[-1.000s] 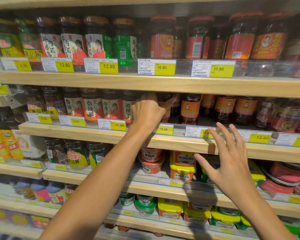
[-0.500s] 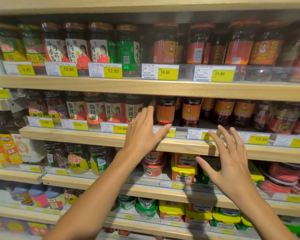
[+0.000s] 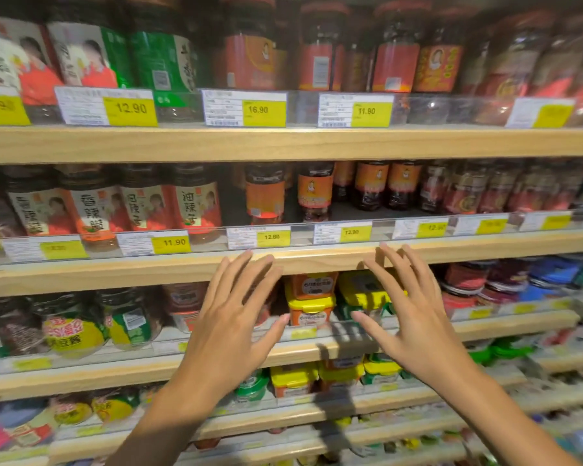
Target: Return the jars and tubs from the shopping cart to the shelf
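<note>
My left hand (image 3: 231, 317) and my right hand (image 3: 414, 314) hover side by side in front of the wooden shelf (image 3: 81, 275), fingers spread, holding nothing. Just above my left hand, an orange-labelled jar (image 3: 265, 193) stands on the middle shelf behind the 12.80 price tag, beside a similar jar (image 3: 315, 191). Between and behind my hands sit yellow-lidded orange tubs (image 3: 310, 297) on the shelf below. The shopping cart is out of view.
Rows of red-labelled sauce jars (image 3: 396, 62) fill the top shelf. White-labelled jars (image 3: 196, 205) stand left of the orange ones, with a gap between them. Clear plastic rails with yellow price tags (image 3: 271, 237) front each shelf. More tubs (image 3: 293, 378) sit lower down.
My left hand has let go of the orange-labelled jar on the middle shelf and drawn back down, fingers spreading. The view has moved closer to the shelf. My right hand stays open.
</note>
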